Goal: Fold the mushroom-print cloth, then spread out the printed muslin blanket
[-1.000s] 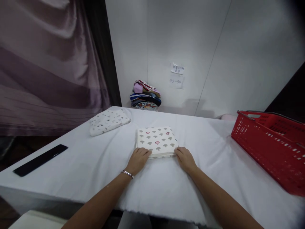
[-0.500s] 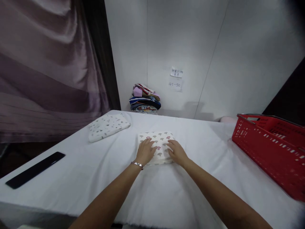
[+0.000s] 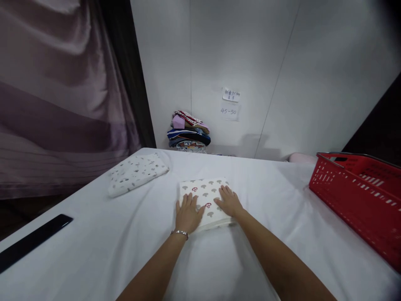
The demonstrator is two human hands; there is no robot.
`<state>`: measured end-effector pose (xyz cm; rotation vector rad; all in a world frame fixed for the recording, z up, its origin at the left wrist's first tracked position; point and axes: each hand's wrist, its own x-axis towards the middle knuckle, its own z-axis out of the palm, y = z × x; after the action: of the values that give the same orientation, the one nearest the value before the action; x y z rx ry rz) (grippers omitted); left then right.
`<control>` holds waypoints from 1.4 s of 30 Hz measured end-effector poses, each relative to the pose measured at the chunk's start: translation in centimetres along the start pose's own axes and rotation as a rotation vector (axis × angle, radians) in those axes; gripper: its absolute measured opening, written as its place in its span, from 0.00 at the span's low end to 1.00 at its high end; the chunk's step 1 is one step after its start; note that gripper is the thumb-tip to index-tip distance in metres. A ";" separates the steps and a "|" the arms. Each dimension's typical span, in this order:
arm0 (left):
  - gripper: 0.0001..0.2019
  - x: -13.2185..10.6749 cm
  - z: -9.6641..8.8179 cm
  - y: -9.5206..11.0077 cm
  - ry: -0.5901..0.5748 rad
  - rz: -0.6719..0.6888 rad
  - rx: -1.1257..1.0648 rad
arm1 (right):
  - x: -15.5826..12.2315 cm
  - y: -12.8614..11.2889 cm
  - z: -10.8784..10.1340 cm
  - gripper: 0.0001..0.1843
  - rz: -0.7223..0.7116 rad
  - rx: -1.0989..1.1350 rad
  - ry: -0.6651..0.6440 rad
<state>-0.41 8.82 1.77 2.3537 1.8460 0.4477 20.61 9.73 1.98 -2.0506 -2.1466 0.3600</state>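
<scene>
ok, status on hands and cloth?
Left hand and right hand resting on mushroom-print cloth. Cloth folded, lying on white tablecloth. Red basket to the right, apart from cloth.

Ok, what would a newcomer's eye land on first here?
Probably the bright red basket on the right of the white-covered table. Next, the folded mushroom-print cloth at centre, left hand and right hand on it. Beyond the far edge, a colourful fabric pile stands out.

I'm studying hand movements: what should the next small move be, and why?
Probably smooth the folded mushroom-print cloth gently outward, since the left hand and right hand lie spread on its top, near opposite sides.
</scene>
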 end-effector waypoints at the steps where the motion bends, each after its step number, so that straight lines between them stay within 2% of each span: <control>1: 0.30 0.0 0.0 0.0 -0.003 -0.023 -0.024 | 0.0 0.0 0.0 0.37 -0.004 0.013 0.002; 4: 0.29 0.0 -0.1 -0.3 0.011 -0.114 -0.097 | 0.3 0.4 0.1 0.35 -0.040 0.079 0.041; 9: 0.28 0.0 0.0 -0.9 0.115 -0.289 -0.214 | 1.2 1.8 0.9 0.29 -0.093 0.215 0.159; 14: 0.28 0.0 -0.4 -1.4 0.165 -0.298 -0.263 | 1.0 2.7 1.0 0.25 0.010 0.316 0.192; 18: 0.27 0.1 -1.2 -1.6 0.107 -0.317 -0.271 | 0.1 2.8 0.5 0.23 0.056 0.314 0.230; 21: 0.26 -0.2 -1.5 -1.8 0.063 -0.323 -0.289 | -1.6 2.8 0.7 0.24 0.069 0.360 0.257; 24: 0.26 -1.2 -1.3 -2.3 0.027 -0.262 -0.312 | -4.7 3.1 2.1 0.24 0.056 0.416 0.323; 27: 0.25 -2.3 -1.2 -2.7 -0.002 -0.165 -0.307 | -8.0 3.6 3.6 0.24 0.030 0.348 0.413; 30: 0.25 -2.2 -2.1 -2.4 -0.035 -0.162 -0.218 | -9.6 3.1 3.3 0.24 0.082 0.215 0.414; 32: 0.24 -1.4 -3.0 -1.7 -0.031 -0.167 -0.143 | -9.4 2.1 2.0 0.23 0.098 0.114 0.408; 34: 0.24 -0.3 -3.6 -0.7 0.004 -0.112 -0.094 | -8.3 0.7 0.3 0.24 0.066 0.042 0.391; 37: 0.27 1.0 -3.3 0.3 0.010 0.009 -0.042 | -5.8 -1.1 -1.5 0.26 -0.019 0.010 0.301; 39: 0.29 1.3 -2.4 0.4 -0.041 0.026 -0.019 | -4.3 -1.5 -1.7 0.29 -0.009 0.013 0.210; 42: 0.31 1.2 -1.0 -0.2 -0.085 0.019 -0.019 | -3.1 -0.8 -0.7 0.33 0.057 0.038 0.109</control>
<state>-0.65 9.91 2.85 2.3419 1.7756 0.3602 20.22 6.70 3.08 -2.0645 -2.0073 0.2865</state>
